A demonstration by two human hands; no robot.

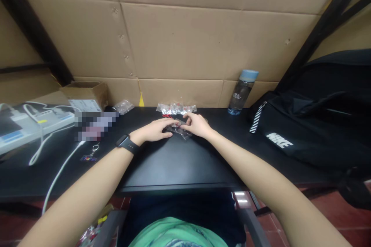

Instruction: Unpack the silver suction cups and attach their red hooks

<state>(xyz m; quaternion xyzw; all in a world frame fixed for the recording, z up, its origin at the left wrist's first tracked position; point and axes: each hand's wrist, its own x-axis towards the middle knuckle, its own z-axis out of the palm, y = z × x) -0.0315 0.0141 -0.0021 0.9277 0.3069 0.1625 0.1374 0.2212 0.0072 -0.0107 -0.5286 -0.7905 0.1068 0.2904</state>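
Observation:
A small clear plastic bag (183, 132) lies on the black table between my hands, with a small light and reddish item (176, 124) at it that is too small to name. My left hand (156, 129), with a dark watch (126, 143) on its wrist, lies flat with fingers stretched to the bag's left side and the thumb apart. On the right, my right hand (198, 124) is curved, thumb tip at the bag and index finger raised apart from it. Its other fingers are hidden. Just behind sit a red cord-like thing (167, 115) and several clear packets (176, 108) in a row.
A blue-capped water bottle (242, 92) and a black backpack (290, 131) stand to the right. Leftward are a power strip (37, 125) with white cables, an open cardboard box (87, 94), a crumpled clear bag (123, 107) and a keychain (92, 154). Cardboard walls the back.

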